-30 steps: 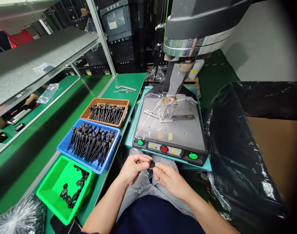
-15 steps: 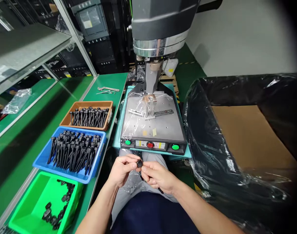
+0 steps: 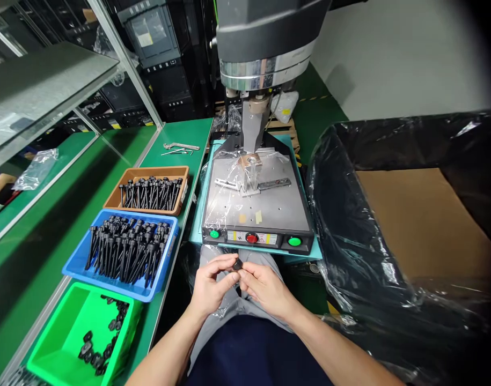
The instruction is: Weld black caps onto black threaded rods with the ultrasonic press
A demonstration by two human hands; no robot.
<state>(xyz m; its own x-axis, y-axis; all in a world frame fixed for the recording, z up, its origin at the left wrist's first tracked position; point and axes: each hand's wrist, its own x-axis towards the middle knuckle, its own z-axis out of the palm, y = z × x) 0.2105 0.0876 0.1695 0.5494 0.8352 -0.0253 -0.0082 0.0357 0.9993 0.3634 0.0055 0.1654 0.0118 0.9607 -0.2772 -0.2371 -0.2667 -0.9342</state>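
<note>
1. Small black part (image 3: 237, 264) pinched between both hands: I can't make out its shape, fingers cover most.
2. Green bin (image 3: 52, 354) cut off by the bottom edge.
3. Control panel label (image 3: 265, 239) too small to read.

Left hand (image 3: 210, 283) and right hand (image 3: 266, 287) pinched one small black part (image 3: 237, 265) between fingertips, press machine (image 3: 256, 212) just beyond, blue tray (image 3: 78, 264) to their left

Single head-worn view, looking forward and down.
Camera sits close above the lap; hands low centre, press machine (image 3: 256, 214) straight ahead, green desk (image 3: 68, 225) running off left, lined carton (image 3: 410, 225) right.
</note>
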